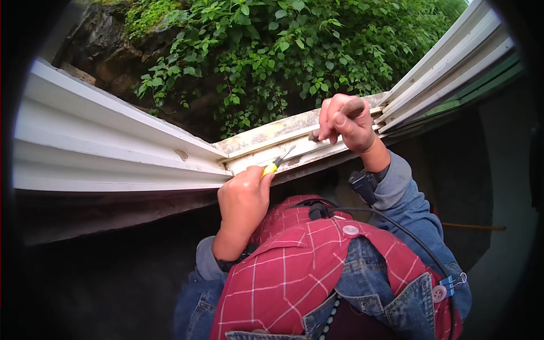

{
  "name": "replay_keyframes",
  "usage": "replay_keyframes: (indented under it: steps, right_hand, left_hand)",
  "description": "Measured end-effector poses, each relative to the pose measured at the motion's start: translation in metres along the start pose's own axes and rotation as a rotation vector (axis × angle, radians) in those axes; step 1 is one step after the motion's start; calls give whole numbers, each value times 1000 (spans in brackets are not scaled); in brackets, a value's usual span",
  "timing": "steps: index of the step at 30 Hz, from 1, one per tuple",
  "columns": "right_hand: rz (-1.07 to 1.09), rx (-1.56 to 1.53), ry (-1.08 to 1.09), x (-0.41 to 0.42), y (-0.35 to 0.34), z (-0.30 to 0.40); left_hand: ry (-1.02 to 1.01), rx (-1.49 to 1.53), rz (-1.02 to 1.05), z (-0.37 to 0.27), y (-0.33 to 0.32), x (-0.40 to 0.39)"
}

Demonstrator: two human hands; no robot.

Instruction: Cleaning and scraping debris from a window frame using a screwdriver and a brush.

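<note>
My left hand (244, 197) grips a small tool with a yellow and black handle (270, 168). Its thin metal tip points up and to the right over the white window track (299, 148); whether it touches the track, I cannot tell. Dark dirt marks the track near the tip. To the right, my right hand (346, 123) is closed around a brown object (353, 107) just above the track. One end shows over the fingers and a greyish-brown part below them. The fingers hide the rest, so its kind is unclear.
White ribbed window jambs rise at the left (114, 144) and the right (450, 59). Outside the track runs a stained outer ledge (272, 131), with leafy plants (276, 55) and rock (106, 51) beyond. A black cable (408, 236) crosses my right sleeve, held by a blue binder clip (447, 285).
</note>
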State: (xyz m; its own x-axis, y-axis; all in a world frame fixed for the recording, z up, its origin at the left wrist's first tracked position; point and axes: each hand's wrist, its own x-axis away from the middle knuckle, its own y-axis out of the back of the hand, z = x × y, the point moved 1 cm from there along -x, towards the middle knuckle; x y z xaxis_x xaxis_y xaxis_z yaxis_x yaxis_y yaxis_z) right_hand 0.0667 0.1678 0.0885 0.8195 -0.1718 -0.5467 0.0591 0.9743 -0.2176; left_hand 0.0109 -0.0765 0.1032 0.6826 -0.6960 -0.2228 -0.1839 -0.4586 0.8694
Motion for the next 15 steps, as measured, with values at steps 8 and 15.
replay_keyframes:
  steps: [8, 15]
  right_hand:
    - [281, 488, -49, 3, -14, -12]
    - [144, 299, -407, 2, -28, -39]
  left_hand:
    - [49, -187, 184, 10, 16, 7]
    - [38, -210, 233, 6, 8, -1]
